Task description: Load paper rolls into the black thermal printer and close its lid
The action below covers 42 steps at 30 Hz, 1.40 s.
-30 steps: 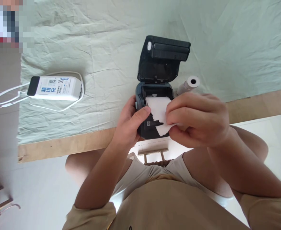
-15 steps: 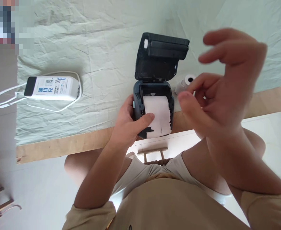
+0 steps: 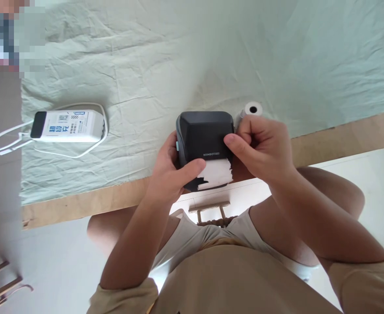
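Observation:
A dark label printer (image 3: 208, 131) sits near the table's front edge with its lid down. From its front slot a strip of white paper (image 3: 216, 171) sticks out, its edge ragged and torn. My left hand (image 3: 175, 172) grips the printer's left side, thumb lying at the paper's left edge and fingers mostly hidden beneath the body. At the right side is my right hand (image 3: 264, 146), fingers curled and the thumb tip on the lid's right edge. Just behind those fingers stands a white paper roll (image 3: 253, 109), partly covered by the hand.
A white power strip (image 3: 69, 125) with white cables lies on the left of the pale green cloth (image 3: 139, 87). The table's bare wooden edge (image 3: 80, 198) runs along the front. Part of a wooden chair (image 3: 2, 283) shows at lower left.
The printer's lid has swung from raised to down, covering the inside and much of the paper. My right hand has come down and left onto the printer's right side. My left hand keeps its hold.

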Tool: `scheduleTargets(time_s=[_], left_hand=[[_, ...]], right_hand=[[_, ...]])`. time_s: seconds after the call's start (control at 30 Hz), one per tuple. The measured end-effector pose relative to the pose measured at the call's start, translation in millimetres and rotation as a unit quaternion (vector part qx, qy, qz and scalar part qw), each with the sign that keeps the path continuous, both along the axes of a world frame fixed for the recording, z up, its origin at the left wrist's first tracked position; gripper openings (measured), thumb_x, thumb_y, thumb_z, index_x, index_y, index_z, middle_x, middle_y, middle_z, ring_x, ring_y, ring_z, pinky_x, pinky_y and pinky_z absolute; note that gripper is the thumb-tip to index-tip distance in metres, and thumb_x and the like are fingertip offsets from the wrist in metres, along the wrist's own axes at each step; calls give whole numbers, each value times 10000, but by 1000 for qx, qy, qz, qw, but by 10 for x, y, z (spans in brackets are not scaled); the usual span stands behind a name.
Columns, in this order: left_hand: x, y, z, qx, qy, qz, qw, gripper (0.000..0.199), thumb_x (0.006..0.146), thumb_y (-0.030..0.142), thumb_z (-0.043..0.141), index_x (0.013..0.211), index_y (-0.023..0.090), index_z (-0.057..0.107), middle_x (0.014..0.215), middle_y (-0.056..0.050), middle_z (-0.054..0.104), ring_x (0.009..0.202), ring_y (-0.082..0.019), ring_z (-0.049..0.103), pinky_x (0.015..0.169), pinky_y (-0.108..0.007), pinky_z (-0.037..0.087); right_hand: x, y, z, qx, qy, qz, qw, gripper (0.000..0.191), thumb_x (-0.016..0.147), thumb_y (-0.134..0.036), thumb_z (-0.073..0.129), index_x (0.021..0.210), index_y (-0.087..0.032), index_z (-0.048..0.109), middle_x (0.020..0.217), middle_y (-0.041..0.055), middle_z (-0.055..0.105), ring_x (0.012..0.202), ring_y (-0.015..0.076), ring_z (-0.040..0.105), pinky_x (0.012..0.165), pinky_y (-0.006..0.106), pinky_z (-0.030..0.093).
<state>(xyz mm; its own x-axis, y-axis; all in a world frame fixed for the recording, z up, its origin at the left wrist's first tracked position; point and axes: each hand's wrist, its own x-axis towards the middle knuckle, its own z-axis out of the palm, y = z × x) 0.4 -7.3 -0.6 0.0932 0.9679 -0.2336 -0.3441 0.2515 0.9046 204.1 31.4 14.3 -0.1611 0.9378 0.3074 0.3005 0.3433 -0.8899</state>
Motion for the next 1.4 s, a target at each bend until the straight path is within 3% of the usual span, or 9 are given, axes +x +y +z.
scheduleTargets(time_s=[0.1,0.2,0.47,0.63,0.8,0.97,1.2,1.3,1.4], left_hand=[[49,6,33,-13,-20,5,1000,483,892,549,914,1228,245,748,1099,-87,824,936,-315,851,713,-381,705],[81,32,69,-31,-29,16,999,364,966,510,852,1180,231,757,1070,-85,835,981,-300,857,738,-355,707],[100,52,99,-37,-27,15,999,379,912,495,905,1135,230,753,999,-60,830,980,-283,850,775,-350,705],[166,78,79,-38,-74,56,995,366,966,588,789,914,231,729,824,-39,769,1034,-322,848,809,-404,714],[146,99,34,-50,-91,96,990,208,934,404,836,859,236,738,778,7,728,963,-258,834,828,-369,714],[113,98,41,-28,-80,71,994,199,928,380,849,846,235,741,746,13,674,818,-216,774,762,-345,692],[122,122,122,-54,-94,59,992,226,876,290,891,758,213,714,723,22,648,715,-151,681,691,-270,637],[116,109,86,-52,-91,62,993,186,920,287,849,778,221,749,724,28,657,640,-131,635,649,-252,619],[113,100,45,-52,-76,70,993,144,971,322,810,866,224,798,779,19,708,632,-128,637,623,-238,599]], right_hand=[[4,30,-42,-33,-15,13,999,552,947,-378,745,642,-234,309,569,-74,285,545,72,227,486,270,204],[22,40,-29,-57,-31,22,998,570,928,-361,774,629,-236,305,561,-78,268,542,72,202,476,266,179],[44,54,-23,-67,-72,35,995,588,930,-352,801,623,-240,312,560,-76,277,531,80,229,477,271,210],[40,40,-67,-50,-51,48,996,523,962,-385,744,637,-247,357,551,-66,324,513,88,256,470,280,197],[89,18,-53,-88,-9,79,993,490,930,-319,741,651,-244,345,563,-77,319,518,74,254,466,257,199],[215,40,36,-150,-22,135,979,476,799,-310,832,721,-256,366,612,-82,465,520,68,353,449,233,257],[286,65,194,-136,-87,143,976,513,783,-227,818,691,-256,314,561,-97,415,513,65,302,450,260,230],[231,20,210,-84,-28,101,991,445,856,-227,769,726,-268,346,578,-84,445,496,89,477,437,258,285],[133,-14,228,8,39,-12,999,421,983,-298,727,770,-278,365,639,-53,532,674,158,735,465,255,409]])
